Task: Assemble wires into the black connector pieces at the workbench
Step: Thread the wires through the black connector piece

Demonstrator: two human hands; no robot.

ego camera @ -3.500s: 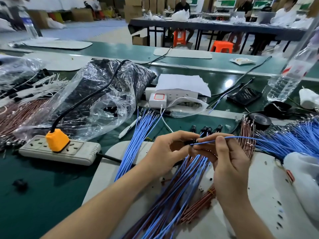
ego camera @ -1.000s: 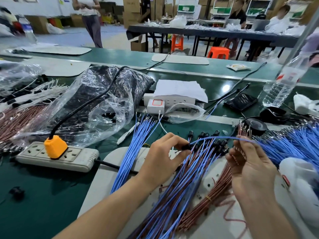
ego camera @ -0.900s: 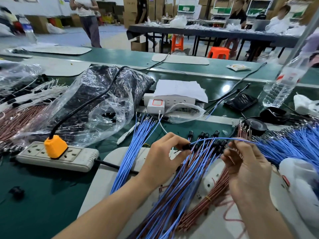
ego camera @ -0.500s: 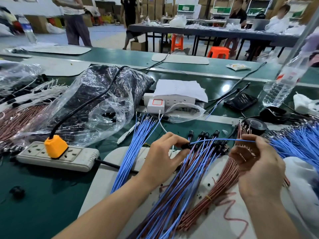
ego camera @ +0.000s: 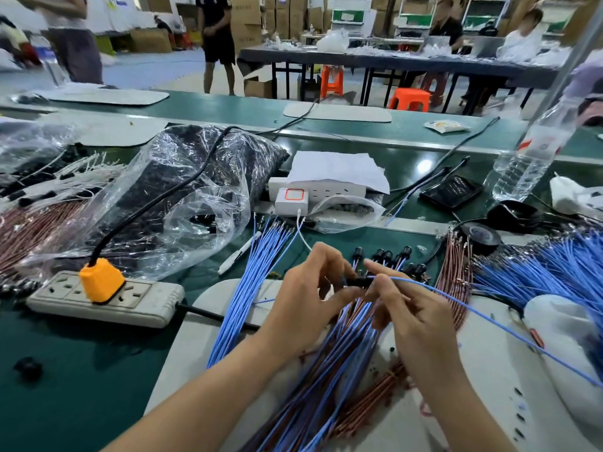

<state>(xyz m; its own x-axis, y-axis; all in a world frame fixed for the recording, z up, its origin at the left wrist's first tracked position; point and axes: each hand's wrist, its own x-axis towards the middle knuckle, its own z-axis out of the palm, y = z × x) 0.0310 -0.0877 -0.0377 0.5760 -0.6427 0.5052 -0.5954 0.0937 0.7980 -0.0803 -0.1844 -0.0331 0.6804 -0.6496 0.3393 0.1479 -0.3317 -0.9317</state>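
**Hands meet over the wire pile**

I've got the left hand (ego camera: 310, 301) curled, fingertips pinching the black connector piece (ego camera: 359, 282) just above the white mat (ego camera: 195, 321). The right hand (ego camera: 414, 318) pinches the blue wire (ego camera: 496, 321) right at the connector's end. The water bottle (ego camera: 528, 158) label is too blurred to read. Green bench (ego camera: 81, 370) below; cardboard boxes (ego camera: 248, 24) and orange stools (ego camera: 409, 99) behind.

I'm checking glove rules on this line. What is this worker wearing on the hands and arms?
Nothing that shows. The left hand and right hand are bare: no gloves, rings or finger cots. The left forearm and right forearm are uncovered down to the frame's edge, with no sleeve, watch or wrist strap visible.
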